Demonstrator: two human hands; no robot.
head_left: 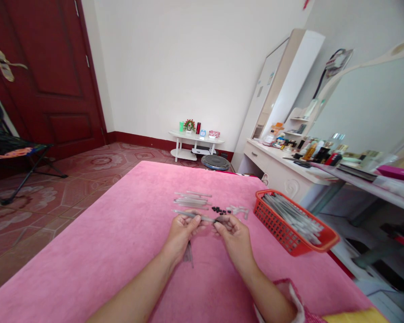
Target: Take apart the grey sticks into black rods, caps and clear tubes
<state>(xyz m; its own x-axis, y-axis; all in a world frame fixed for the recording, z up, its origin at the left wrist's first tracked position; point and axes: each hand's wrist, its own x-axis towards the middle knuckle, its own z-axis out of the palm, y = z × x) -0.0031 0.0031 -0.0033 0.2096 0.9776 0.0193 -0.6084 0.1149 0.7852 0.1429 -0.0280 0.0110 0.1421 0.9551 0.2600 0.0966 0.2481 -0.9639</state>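
My left hand (182, 231) is closed around a thin grey translucent tube (207, 219), held level above the pink cloth. At the tube's right end, my right hand (234, 234) pinches a small black piece, mostly covered by the fingertips. Whether the piece sits on the tube or only touches it, I cannot tell. Just beyond my hands lies a row of similar tubes (191, 200). Several small black pieces (218, 209) and short clear pieces (239, 210) lie to the right of that row. More thin grey tubes (188, 255) show below my left hand, partly hidden by it.
An orange-red plastic basket (279, 231) full of grey tubes stands on the pink-covered surface (121, 251) at the right. Past it is a white dressing table (272, 163) crowded with bottles. A low white stand (185, 154) is by the far wall, a folding chair (16, 150) at left.
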